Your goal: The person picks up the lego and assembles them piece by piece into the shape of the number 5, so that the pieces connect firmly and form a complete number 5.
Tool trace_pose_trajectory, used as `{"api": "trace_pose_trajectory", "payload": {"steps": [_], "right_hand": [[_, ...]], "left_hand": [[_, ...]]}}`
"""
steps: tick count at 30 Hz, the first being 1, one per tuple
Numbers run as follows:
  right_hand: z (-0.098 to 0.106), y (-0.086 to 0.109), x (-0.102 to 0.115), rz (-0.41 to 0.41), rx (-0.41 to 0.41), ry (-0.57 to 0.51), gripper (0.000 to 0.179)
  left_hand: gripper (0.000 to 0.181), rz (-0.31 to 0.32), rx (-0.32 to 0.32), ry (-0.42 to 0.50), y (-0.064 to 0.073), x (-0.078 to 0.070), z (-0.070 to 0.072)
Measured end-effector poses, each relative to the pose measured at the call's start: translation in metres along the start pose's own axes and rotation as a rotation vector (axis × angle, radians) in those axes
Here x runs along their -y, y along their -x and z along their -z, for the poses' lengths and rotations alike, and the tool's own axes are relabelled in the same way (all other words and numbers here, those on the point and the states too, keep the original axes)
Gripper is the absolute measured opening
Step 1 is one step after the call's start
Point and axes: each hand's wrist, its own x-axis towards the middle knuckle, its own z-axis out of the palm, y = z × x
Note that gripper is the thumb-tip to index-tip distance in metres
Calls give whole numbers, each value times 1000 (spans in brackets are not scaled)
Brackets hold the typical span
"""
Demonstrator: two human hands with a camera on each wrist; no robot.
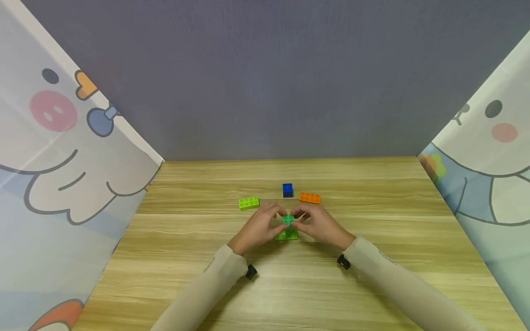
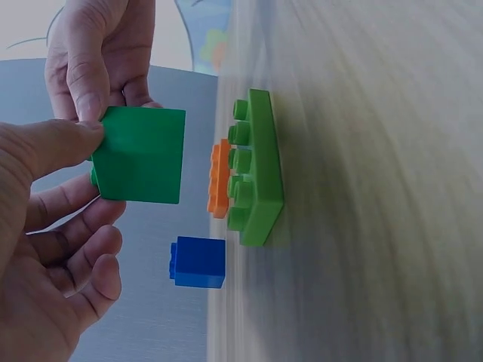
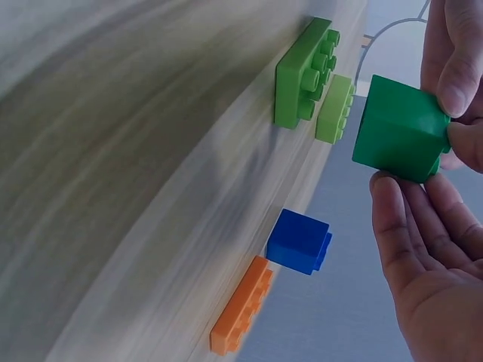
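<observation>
Between both hands, a dark green cube-shaped toy building brick (image 1: pixel 288 220) is held, studs up in the head view. My left hand (image 1: pixel 260 226) pinches it from the left, thumb near the studded side. From the right, my right hand (image 1: pixel 320 225) pinches the same brick with thumb and fingertips. Below it on the table lies a flat green brick (image 1: pixel 286 236) with two rows of studs. Both wrist views show a gap between the held brick (image 2: pixel 143 154) and the flat one (image 3: pixel 287 94).
Beyond the hands on the wooden table (image 1: pixel 372 193) lie a lime flat brick (image 1: pixel 249 203) at left, a blue brick (image 1: pixel 287 190) in the middle and an orange flat brick (image 1: pixel 309 197) at right. A grey panel (image 1: pixel 290 82) stands along the table's far edge.
</observation>
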Motion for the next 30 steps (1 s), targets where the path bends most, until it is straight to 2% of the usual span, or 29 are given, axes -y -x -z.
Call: {"api": "trace_pose_trajectory", "payload": {"steps": [15,30], "right_hand": [[-3,7,-4,-39,65,-14,18],[-2,10,-9,-45,94,-38,16]], "left_hand": [[24,9,63,-2,6,1,-10],[25,-13,64,-6,5,0,-15]]}}
